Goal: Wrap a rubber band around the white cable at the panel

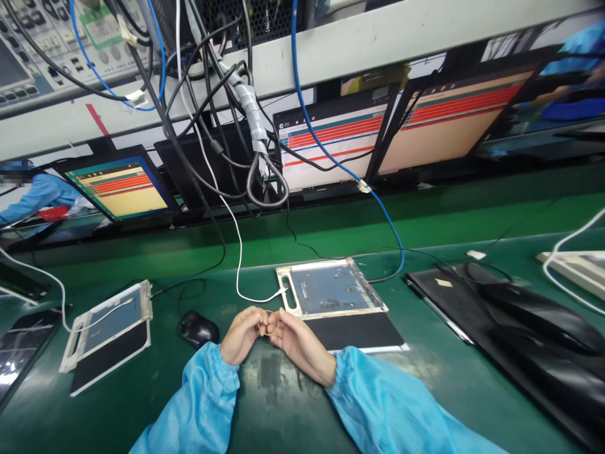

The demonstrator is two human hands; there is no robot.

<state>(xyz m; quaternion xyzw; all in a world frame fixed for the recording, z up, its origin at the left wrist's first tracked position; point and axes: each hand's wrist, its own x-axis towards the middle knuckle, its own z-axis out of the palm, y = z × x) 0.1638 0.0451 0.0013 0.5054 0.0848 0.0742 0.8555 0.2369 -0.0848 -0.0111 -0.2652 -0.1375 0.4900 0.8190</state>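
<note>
A thin tan loop that looks like a rubber band (269, 311) is pinched between the fingertips of both hands, above the green bench. My left hand (242, 335) is closed on its left side, and my right hand (301, 342) grips it from the right; the fingertips nearly meet. Just beyond my right hand lies a pale-framed fixture (289, 293) with a worn blue-grey panel and a slotted handle. A black pad (362, 331) extends from its near side. The white cable (239, 246) ends in a plug at the handle. Left of my left hand rests a black mouse (198, 329).
A similar fixture (70, 359) lies at left. Black cases or covers (501, 315) take up the right side. Tangled cables (227, 94) and a blue cable (326, 148) hang from the shelf (425, 38). Monitors (331, 145) line the back; a person in blue sleeves (47, 192) is beyond.
</note>
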